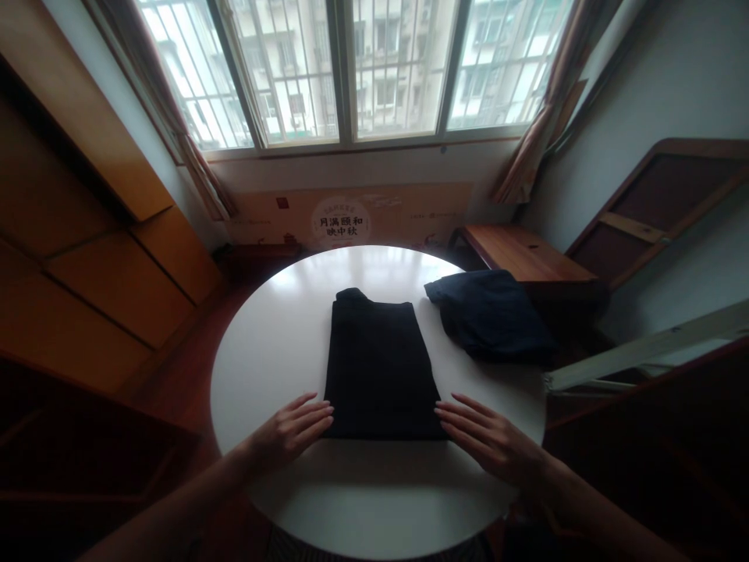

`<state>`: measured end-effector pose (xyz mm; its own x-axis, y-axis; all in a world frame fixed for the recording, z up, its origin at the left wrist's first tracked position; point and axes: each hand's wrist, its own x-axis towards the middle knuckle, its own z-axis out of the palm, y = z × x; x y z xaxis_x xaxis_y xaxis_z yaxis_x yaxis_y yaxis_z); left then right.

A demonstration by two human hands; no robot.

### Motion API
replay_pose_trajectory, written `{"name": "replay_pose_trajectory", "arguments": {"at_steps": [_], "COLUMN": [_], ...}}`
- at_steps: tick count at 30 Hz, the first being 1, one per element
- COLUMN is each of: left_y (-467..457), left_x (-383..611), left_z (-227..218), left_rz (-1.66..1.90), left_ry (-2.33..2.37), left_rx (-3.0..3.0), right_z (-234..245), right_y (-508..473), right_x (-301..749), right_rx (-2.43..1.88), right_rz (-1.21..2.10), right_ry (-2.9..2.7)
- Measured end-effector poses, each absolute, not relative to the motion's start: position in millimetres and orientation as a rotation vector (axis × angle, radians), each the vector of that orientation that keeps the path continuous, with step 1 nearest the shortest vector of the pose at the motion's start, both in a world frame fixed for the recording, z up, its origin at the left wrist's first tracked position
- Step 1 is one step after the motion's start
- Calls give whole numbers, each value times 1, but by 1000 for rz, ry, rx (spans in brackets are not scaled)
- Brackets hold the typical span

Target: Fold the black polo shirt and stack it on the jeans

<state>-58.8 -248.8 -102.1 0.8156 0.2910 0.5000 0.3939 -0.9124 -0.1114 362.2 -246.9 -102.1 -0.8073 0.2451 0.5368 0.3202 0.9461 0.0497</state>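
A black folded garment [380, 367] lies flat on a round white table [263, 343], roughly rectangular, with a small rounded flap sticking out at its far left corner. Its exact kind I cannot tell. My left hand [296, 428] rests at the near left edge of the cloth, fingers stretched out and the tips touching it. At the near right edge, my right hand [488, 433] mirrors this, its fingers extended with the tips on the fabric. Neither hand grips anything. To the right, a dark blue bundle of cloth [491, 316] sits loosely folded, partly over the table's edge.
Beyond the table stand a wooden bench [527, 254] and a printed beige panel [263, 215] under a barred window [392, 70]. Wooden cabinets [99, 289] line the left side. At the right, a pale metal bar [644, 351] slants close to the table.
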Motion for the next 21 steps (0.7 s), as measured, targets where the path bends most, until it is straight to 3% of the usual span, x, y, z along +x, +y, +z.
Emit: {"name": "replay_pose_trajectory", "arguments": {"at_steps": [7, 12, 16, 21], "left_y": [-251, -250, -251, -241], "left_x": [-58, -53, -43, -24], "left_z": [-102, -85, -31, 68], "left_rz": [-600, -907, -1326, -1597], "left_ry": [-477, -677, -972, -1343], "left_rx": [-2851, -2925, -2785, -2337], "right_z": [-101, -86, -42, 38], "right_y": [-238, -235, -236, -227], "right_x": [356, 353, 346, 324], "right_rx": [-531, -455, -633, -993], "right_rz": [-2, 160, 346, 434], "right_ry": [-2699, -2563, -2226, -1679]}}
